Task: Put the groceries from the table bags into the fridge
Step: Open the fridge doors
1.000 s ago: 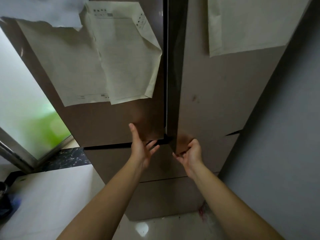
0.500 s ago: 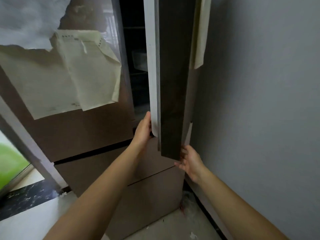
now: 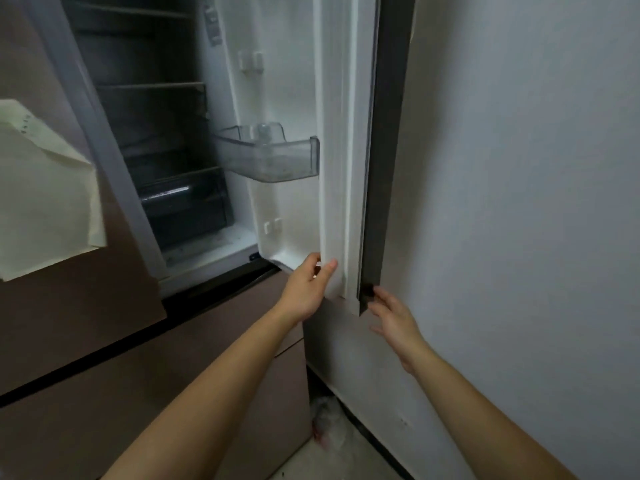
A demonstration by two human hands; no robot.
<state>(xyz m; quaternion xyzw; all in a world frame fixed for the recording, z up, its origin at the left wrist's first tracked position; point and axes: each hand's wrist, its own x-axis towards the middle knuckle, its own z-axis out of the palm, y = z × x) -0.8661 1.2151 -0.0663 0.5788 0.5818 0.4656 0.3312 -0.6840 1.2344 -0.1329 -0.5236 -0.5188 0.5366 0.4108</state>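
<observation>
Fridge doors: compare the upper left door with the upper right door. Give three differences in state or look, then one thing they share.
Left door is shut; right door stands open. Left door shows a brown front bearing a paper sheet; right door shows a white inside with a clear bin. The left hand grips the right door's lower corner; no hand touches the left door. Both are upper doors of one fridge.

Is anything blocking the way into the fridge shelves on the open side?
Nothing visible does. The right door stands wide open, gripped at its bottom edge by the left hand. The shelves look bare. The left door is shut, covering that half.
</observation>
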